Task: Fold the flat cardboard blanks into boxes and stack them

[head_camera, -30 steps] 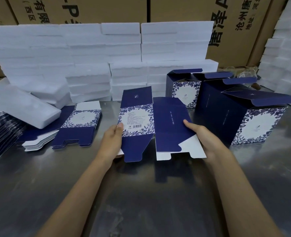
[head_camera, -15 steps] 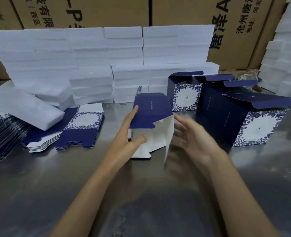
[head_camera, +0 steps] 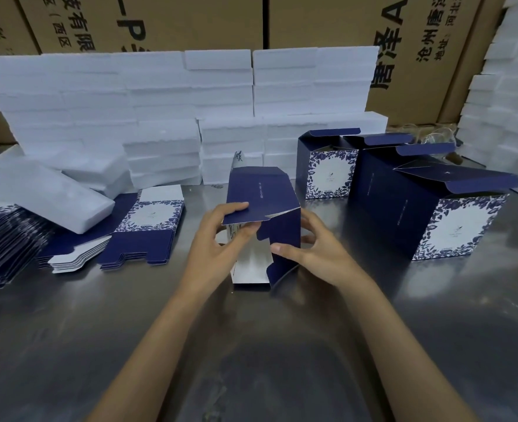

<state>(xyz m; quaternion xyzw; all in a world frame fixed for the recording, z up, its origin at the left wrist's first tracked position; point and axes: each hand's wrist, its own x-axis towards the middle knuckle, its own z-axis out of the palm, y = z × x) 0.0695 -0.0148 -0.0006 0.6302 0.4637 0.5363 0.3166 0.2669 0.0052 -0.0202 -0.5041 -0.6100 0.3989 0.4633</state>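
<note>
From your head camera, you have a half-opened navy-blue cardboard box blank [head_camera: 263,205] with a white inside standing on the brushed-metal bench [head_camera: 251,345] right in front of you, between both hands. Your left hand [head_camera: 218,248] pinches a navy flap at the near upper edge, thumb on top and fingers curled beneath it. Your right hand [head_camera: 321,248] holds the box's right wall, thumb pressed against the near corner and fingers wrapped round behind, so each grip is clamped on the cardboard. To your left, a stack of flat navy blanks with blue floral white panels [head_camera: 148,229] lies on the bench, with a further pile of flat blanks [head_camera: 5,242] at the left edge, partly under a white foam slab [head_camera: 47,196]. To your right stand folded navy boxes with floral fronts [head_camera: 428,208], lids up. Stacked white foam blocks [head_camera: 160,111] line the back, with brown printed cartons [head_camera: 321,22] behind them.
</note>
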